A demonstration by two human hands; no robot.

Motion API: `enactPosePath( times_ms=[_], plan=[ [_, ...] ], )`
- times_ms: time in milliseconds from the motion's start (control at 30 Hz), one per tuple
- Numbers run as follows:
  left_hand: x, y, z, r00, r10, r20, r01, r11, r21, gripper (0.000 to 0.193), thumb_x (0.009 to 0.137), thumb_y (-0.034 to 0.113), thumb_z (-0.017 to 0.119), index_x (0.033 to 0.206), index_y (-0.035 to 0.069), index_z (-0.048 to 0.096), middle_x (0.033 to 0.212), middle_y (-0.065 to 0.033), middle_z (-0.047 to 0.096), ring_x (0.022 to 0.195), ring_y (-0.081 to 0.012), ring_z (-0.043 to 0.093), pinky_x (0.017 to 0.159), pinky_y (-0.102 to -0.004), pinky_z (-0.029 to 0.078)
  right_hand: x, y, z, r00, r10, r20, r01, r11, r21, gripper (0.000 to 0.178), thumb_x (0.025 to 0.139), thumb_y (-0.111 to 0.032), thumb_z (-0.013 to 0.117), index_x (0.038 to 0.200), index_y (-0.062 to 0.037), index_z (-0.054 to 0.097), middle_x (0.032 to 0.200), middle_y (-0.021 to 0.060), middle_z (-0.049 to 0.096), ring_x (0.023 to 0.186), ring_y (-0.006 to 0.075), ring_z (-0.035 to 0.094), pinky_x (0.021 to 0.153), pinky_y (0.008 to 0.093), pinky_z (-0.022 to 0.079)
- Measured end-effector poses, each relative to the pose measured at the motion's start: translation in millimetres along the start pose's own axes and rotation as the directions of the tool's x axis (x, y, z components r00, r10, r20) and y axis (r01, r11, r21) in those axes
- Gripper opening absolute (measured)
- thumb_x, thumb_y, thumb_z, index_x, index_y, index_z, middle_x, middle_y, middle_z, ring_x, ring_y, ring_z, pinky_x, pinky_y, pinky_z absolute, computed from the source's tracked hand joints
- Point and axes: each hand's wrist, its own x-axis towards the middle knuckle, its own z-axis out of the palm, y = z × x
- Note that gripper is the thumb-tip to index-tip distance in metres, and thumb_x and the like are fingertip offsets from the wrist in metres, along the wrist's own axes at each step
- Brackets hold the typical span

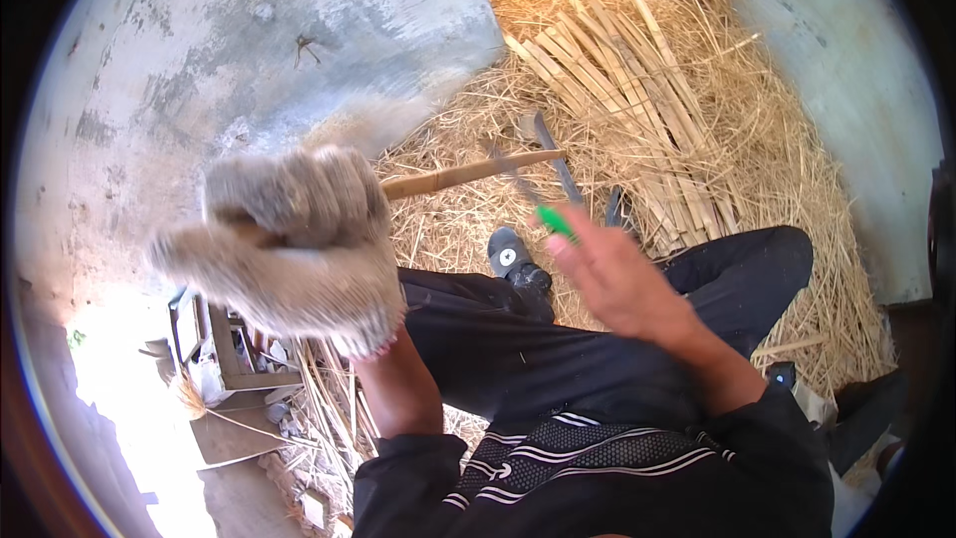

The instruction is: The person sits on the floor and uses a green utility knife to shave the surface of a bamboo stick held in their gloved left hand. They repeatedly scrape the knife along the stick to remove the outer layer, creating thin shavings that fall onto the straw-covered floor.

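My left hand wears a grey-white knit glove and is closed in a fist round a bamboo strip. The strip runs out of the fist to the right and narrows toward its far end. In my bare right hand is a knife with a green handle. Its thin blade is blurred and points up and left, crossing the strip near its far end; whether it touches the strip I cannot tell. Both hands are somewhat smeared by motion, above my legs in dark trousers.
Several flat bamboo strips lie in a pile on straw-like shavings ahead right. A dark, long metal tool lies beside them. My dark shoe rests among the shavings. Pale walls stand around; a wooden frame is left.
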Motion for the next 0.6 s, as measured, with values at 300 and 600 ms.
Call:
enactPosePath(
  times_ms=[300, 600],
  plan=[
    [-61, 18, 34, 0.982, -0.107, -0.157, 0.093, 0.991, -0.096, 0.062, 0.090, 0.070, 0.041, 0.060, 0.016, 0.038, 0.043, 0.0060, 0.020, 0.037, -0.0077, 0.013, 0.037, -0.0270, 0.014, -18, 0, 33, 0.987, -0.137, -0.085, 0.090, 0.905, -0.417, 0.022, 0.096, -0.016, 0.050, 0.105, 0.0039, 0.049, 0.057, 0.0189, 0.057, 0.054, 0.0387, 0.061, 0.051, 0.0467, 0.049],
    [-65, 19, 27, 0.991, -0.121, -0.050, 0.121, 0.993, -0.006, 0.064, 0.088, 0.072, 0.042, 0.058, 0.016, 0.037, 0.043, 0.0051, 0.023, 0.037, -0.0079, 0.017, 0.038, -0.0266, 0.016, -17, -5, 28, 0.994, -0.101, -0.034, 0.072, 0.872, -0.484, 0.019, 0.095, -0.016, 0.053, 0.101, 0.0007, 0.047, 0.056, 0.0201, 0.056, 0.056, 0.0377, 0.062, 0.051, 0.0472, 0.049]
  ],
)
